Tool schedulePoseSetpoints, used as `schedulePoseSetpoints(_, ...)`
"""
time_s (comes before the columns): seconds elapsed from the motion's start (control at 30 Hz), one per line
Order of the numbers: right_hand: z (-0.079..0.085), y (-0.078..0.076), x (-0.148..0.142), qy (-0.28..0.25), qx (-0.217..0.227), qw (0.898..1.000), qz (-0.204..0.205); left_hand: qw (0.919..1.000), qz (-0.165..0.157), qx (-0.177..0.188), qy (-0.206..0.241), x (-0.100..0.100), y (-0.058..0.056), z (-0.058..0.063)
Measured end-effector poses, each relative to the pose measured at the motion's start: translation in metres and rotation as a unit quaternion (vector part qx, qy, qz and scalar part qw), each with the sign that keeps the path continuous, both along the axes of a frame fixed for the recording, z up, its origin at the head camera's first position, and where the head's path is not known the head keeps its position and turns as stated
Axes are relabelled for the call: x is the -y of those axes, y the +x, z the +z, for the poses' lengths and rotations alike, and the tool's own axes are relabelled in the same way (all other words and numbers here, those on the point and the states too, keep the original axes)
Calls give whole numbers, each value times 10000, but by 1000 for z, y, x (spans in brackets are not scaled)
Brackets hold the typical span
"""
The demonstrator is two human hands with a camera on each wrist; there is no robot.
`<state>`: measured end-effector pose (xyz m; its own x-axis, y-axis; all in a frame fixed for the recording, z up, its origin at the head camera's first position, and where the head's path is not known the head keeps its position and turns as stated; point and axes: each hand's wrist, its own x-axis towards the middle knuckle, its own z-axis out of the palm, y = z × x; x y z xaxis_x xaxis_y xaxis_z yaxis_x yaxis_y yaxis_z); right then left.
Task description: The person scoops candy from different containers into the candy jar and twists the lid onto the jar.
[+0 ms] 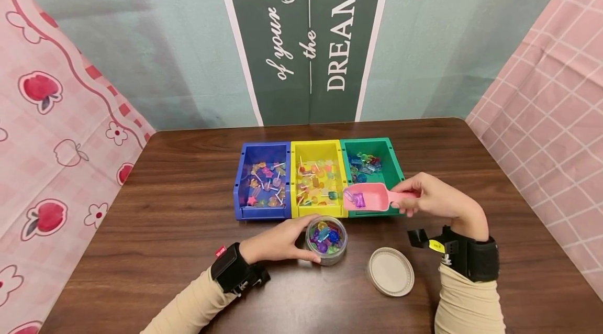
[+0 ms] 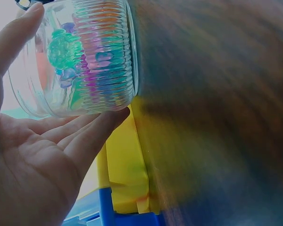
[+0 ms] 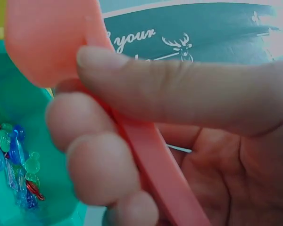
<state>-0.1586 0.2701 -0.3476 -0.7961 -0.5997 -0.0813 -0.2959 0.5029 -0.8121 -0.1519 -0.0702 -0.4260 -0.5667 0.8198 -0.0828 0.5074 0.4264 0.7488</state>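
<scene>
My right hand [image 1: 426, 197] grips the handle of a pink scoop [image 1: 377, 198], thumb and curled fingers around it in the right wrist view. A few purple translucent pieces [image 1: 356, 199] lie in the scoop, which hangs over the front of the green bin [image 1: 391, 166]. With thumb and fingers on either side, my left hand [image 1: 282, 240] holds a clear ribbed jar [image 2: 108, 56] standing on the table. Colourful translucent trinkets [image 1: 325, 237] fill much of the open jar. A round pale lid [image 1: 391, 271] lies on the table to the jar's right.
A yellow bin [image 1: 315, 151] and a blue bin [image 1: 264, 213] adjoin the green one, each with small colourful pieces inside. The brown table [image 1: 141, 250] ends at a hanging cloth [image 1: 188, 62] behind, with pink cloths on both sides.
</scene>
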Motion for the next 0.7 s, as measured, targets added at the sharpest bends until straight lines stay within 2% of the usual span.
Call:
schedulePoseSetpoints(0.2, 2, 2, 8, -131, 75, 9988, 475, 10000, -7, 35, 10, 0, 0, -1)
schedulePoseSetpoints(0.4, 7, 7, 20, 19, 50, 9976, 693, 10000, 10, 71, -14, 0, -1, -1)
schedulePoseSetpoints(0.57, 13, 12, 28, 121, 118, 9967, 796, 10000, 9, 69, -49, 0, 0, -1)
schedulePoseSetpoints(0.7, 19, 16, 33, 225, 385, 9968, 667, 10000, 5, 41, -19, 0, 0, -1)
